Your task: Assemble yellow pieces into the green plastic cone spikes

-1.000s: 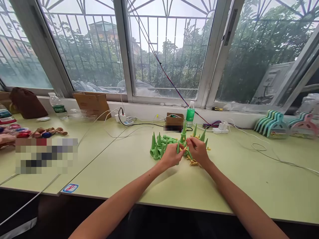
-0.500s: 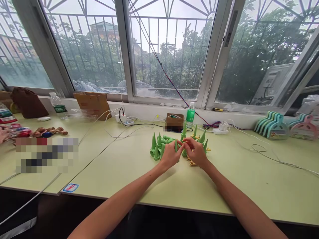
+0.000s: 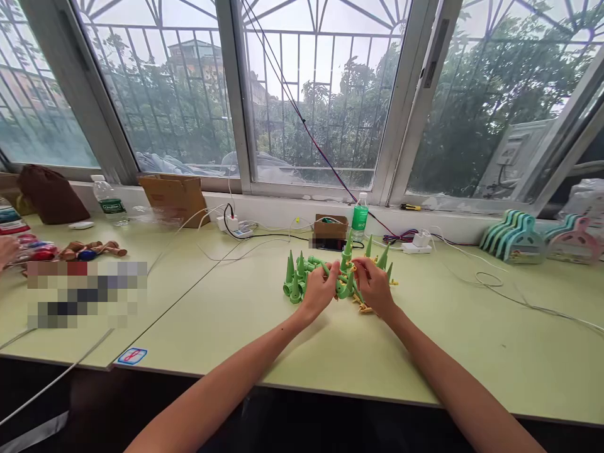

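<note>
My left hand (image 3: 321, 289) is closed round a green plastic cone-shaped spike (image 3: 325, 270), whose tip sticks out above the thumb. Close to its right, my right hand (image 3: 375, 287) pinches a small yellow plastic piece (image 3: 353, 268) between thumb and fingers. Whether that piece touches the held spike I cannot tell. Green spikes (image 3: 295, 288) stand and lie in a cluster left of and behind the hands; others (image 3: 383, 258) stand upright beyond my right hand. Small yellow pieces (image 3: 363, 308) lie beneath the right hand, partly hidden by it.
A green-labelled bottle (image 3: 360, 217) and a small brown box (image 3: 330, 228) stand behind the spikes. Cables and a power strip (image 3: 416, 248) run along the window side. Pastel plastic pieces (image 3: 514, 239) stand at right. At far left, another person's hand (image 3: 6, 250) is near red wrapped items.
The right hand has drawn slightly back from the left, and a yellow piece now shows in its fingers. The green spike in my left hand has tipped from upright to slanting left.
</note>
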Available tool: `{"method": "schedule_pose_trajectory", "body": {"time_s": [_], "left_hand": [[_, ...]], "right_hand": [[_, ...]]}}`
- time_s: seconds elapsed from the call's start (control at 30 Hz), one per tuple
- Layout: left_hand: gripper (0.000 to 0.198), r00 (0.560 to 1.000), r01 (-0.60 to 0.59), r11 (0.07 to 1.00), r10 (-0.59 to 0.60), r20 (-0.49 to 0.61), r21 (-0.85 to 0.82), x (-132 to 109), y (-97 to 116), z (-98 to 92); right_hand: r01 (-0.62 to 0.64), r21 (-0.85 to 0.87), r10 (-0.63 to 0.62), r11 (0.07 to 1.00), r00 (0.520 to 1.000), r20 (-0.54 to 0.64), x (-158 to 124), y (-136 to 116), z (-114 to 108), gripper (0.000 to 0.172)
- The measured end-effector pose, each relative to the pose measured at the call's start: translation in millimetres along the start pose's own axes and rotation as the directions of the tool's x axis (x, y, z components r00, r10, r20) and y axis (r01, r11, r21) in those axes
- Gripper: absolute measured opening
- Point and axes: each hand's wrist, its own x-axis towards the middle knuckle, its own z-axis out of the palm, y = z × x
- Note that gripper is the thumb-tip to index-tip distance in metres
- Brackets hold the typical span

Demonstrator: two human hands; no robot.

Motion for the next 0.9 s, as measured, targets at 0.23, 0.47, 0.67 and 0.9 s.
{"method": "schedule_pose_trajectory", "body": {"time_s": [0.23,0.47,0.67,0.9], "left_hand": [[0.05,1.0,0.008,1.0,-0.008,0.007,0.003,-1,-2,0.1],[0.056,0.999,0.05,0.998,-0.051,0.019,0.025,-3,0,2.0],[0.061,0.993,0.097,0.995,-0.097,0.065,0.009,-11,3,6.7],[0.063,0.967,0.242,0.95,-0.219,0.134,-0.196,-10,-5,11.4]], "right_hand": [[0.007,-0.023,-0.007,1.0,1.0,0.013,-1,-2,0,0.024],[0.011,-0.027,-0.01,1.0,1.0,0.025,-1,-2,0,0.024],[0.009,0.007,-0.01,1.0,0.998,0.058,-2,-3,0,0.022],[0.003,0.027,-0.006,1.0,0.997,0.082,-2,-2,0,0.023]]}}
